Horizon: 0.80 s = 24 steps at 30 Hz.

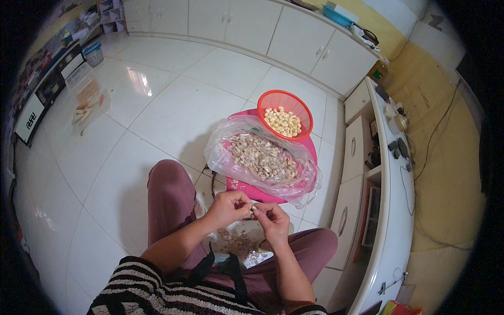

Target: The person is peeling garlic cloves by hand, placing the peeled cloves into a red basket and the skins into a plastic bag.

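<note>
My left hand (227, 207) and my right hand (268, 223) meet above my lap, fingertips closed on a small pale clove (254, 209). Just beyond them a clear plastic bag (212, 151) lies open on a pink stool (249, 191), holding a heap of unpeeled cloves (260, 156). At the stool's back sits a red mesh basket (307, 107) with pale peeled cloves (281, 121) inside. Below my hands, brown skins (233, 242) are scattered on a light surface.
White cabinets (205, 18) line the far wall. A white counter with drawers (354, 147) runs along my right. At the left stand a blue bucket (93, 55) and dark furniture (37, 105), with clear bags (86, 105) holding pale items on the tiled floor (147, 105).
</note>
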Motion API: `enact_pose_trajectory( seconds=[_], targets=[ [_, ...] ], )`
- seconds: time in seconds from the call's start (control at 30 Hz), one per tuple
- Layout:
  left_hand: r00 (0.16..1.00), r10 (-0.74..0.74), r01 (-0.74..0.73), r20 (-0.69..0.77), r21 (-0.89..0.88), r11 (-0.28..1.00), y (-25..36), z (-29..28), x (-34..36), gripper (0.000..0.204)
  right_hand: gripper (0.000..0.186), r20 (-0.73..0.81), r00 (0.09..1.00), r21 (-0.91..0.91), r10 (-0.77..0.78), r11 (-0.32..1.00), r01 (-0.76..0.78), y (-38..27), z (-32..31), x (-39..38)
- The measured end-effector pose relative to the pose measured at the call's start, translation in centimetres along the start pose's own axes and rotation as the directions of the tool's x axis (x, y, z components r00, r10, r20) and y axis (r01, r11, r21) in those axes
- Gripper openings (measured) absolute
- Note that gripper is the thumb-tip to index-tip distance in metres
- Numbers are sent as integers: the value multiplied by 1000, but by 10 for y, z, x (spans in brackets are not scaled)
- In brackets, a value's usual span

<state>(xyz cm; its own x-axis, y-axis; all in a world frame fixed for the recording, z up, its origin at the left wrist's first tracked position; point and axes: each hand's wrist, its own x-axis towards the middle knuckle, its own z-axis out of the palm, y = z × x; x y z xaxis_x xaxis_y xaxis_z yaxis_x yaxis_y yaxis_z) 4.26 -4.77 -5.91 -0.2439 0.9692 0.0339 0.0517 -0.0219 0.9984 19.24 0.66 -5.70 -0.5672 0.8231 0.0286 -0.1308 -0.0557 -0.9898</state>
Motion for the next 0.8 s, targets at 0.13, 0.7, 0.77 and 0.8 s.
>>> enact_pose_trajectory(
  seconds=[0.13,0.7,0.77,0.8],
  targets=[
    [998,-32,41,60,-148,988,6,0,1,6,15,35,999,-6,20,1000,-19,-9,2,2],
    [976,-173,212,135,-376,902,24,7,1,11,16,187,982,246,34,966,-80,-24,-10,2],
    [981,-140,182,134,-383,906,32,10,-3,11,15,180,983,311,31,946,-87,-22,-13,2],
    [984,-112,157,139,-379,912,36,12,-5,11,15,181,983,353,15,932,-79,-20,-14,2]
  ],
)
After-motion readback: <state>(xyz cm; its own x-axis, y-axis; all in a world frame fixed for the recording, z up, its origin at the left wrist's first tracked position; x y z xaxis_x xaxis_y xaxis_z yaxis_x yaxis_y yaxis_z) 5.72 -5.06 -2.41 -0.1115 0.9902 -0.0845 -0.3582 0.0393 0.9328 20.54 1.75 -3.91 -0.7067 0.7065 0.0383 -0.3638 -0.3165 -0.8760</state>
